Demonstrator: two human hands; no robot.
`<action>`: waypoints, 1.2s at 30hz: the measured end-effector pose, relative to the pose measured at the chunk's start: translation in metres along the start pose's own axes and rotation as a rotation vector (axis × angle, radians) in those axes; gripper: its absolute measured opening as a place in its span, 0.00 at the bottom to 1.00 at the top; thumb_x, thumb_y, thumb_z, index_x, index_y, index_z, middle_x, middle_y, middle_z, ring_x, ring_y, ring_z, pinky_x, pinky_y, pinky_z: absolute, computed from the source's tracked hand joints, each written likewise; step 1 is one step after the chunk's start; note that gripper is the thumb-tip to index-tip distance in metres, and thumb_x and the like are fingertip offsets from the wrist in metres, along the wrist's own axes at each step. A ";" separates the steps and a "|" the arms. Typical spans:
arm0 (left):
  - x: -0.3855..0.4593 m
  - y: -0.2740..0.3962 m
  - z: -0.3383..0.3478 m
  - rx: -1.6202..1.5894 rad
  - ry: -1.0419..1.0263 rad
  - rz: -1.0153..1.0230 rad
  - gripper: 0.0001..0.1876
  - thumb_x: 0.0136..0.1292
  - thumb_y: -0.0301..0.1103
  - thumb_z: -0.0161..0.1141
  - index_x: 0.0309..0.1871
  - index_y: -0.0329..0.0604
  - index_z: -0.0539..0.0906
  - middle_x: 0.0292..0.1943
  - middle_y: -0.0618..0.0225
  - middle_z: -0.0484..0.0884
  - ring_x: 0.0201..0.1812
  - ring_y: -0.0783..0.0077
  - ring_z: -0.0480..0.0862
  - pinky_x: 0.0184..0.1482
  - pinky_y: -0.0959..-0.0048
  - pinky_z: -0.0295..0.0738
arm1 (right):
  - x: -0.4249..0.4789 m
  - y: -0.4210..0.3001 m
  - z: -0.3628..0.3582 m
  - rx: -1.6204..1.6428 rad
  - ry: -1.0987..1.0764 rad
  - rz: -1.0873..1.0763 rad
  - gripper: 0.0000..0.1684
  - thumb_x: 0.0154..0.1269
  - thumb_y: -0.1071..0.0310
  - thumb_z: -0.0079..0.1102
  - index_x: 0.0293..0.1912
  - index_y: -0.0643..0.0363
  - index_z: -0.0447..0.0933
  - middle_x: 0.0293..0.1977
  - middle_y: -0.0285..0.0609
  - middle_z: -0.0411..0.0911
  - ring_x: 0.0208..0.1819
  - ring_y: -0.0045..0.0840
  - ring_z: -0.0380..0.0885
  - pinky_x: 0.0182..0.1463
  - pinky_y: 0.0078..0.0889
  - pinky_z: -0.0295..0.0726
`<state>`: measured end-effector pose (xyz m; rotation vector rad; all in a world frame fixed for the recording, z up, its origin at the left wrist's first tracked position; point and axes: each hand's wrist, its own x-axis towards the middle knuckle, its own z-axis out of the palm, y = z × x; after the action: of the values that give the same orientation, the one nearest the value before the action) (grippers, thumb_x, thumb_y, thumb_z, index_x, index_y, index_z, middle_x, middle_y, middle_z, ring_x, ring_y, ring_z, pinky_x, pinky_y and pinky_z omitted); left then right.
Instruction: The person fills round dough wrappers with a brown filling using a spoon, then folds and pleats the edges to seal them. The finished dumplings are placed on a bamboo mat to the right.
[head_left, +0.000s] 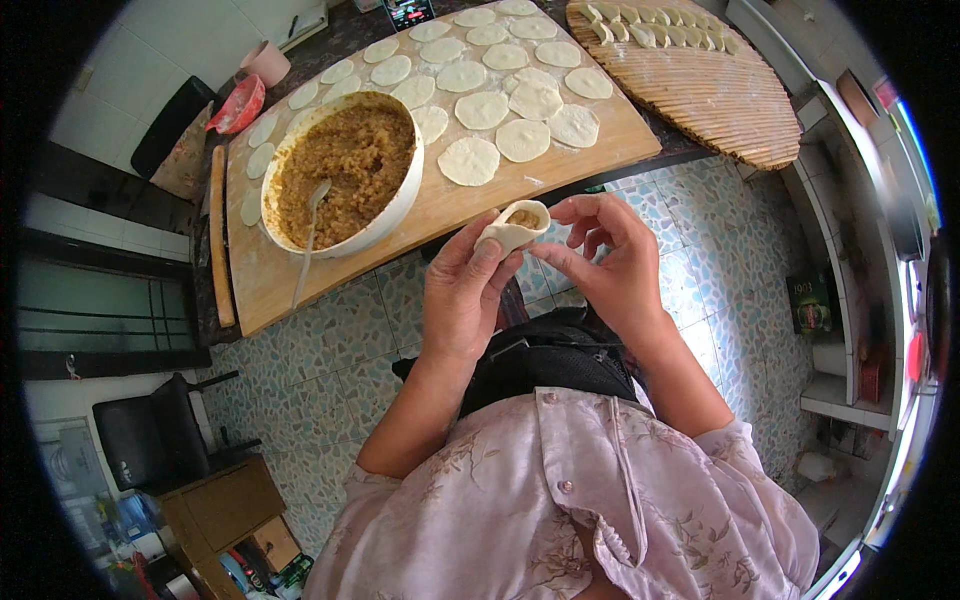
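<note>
My left hand (459, 300) pinches a half-folded dumpling (511, 238) between thumb and fingers. Its wrapper gapes at the top, and brown filling shows inside. My right hand (621, 259) is at the dumpling's right side, thumb and forefinger apart, their tips at or very near the wrapper's edge. Beyond my hands lies a floured wooden board (360, 289) with several round dough wrappers (469, 161), a few overlapping. A white bowl (390, 221) of brown minced filling (352, 161) stands on the board's left part. A spoon (309, 240) leans in it, handle over the near rim.
At the upper right, a round slatted tray (697, 97) carries rows of folded dumplings (667, 34). A rolling pin (220, 236) lies along the board's left edge. Behind are a red bowl (238, 103), a pink mug (266, 64) and a phone (407, 11). A black chair (154, 427) stands lower left.
</note>
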<state>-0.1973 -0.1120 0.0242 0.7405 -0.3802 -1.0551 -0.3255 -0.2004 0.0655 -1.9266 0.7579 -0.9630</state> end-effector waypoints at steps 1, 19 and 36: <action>0.000 0.000 0.002 0.020 0.006 0.020 0.17 0.62 0.27 0.56 0.54 0.36 0.73 0.48 0.60 0.78 0.46 0.72 0.79 0.49 0.75 0.77 | -0.001 -0.001 0.002 -0.034 0.020 -0.014 0.17 0.44 0.68 0.71 0.36 0.59 0.77 0.31 0.36 0.77 0.28 0.17 0.74 0.27 0.20 0.71; -0.006 -0.002 0.009 0.194 0.056 0.207 0.16 0.60 0.24 0.57 0.52 0.31 0.73 0.46 0.57 0.78 0.44 0.71 0.80 0.46 0.73 0.79 | 0.002 0.000 0.011 -0.051 0.053 -0.328 0.11 0.48 0.75 0.65 0.35 0.60 0.80 0.27 0.42 0.77 0.29 0.28 0.77 0.33 0.25 0.75; -0.011 0.005 0.016 0.266 -0.016 0.152 0.17 0.60 0.26 0.58 0.51 0.31 0.74 0.46 0.58 0.78 0.44 0.72 0.80 0.44 0.75 0.80 | 0.011 0.002 -0.006 0.098 -0.097 -0.247 0.10 0.51 0.70 0.64 0.36 0.61 0.80 0.27 0.40 0.75 0.30 0.23 0.74 0.33 0.22 0.72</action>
<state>-0.2090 -0.1072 0.0395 0.9249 -0.5887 -0.8768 -0.3253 -0.2129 0.0695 -1.9957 0.4156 -1.0253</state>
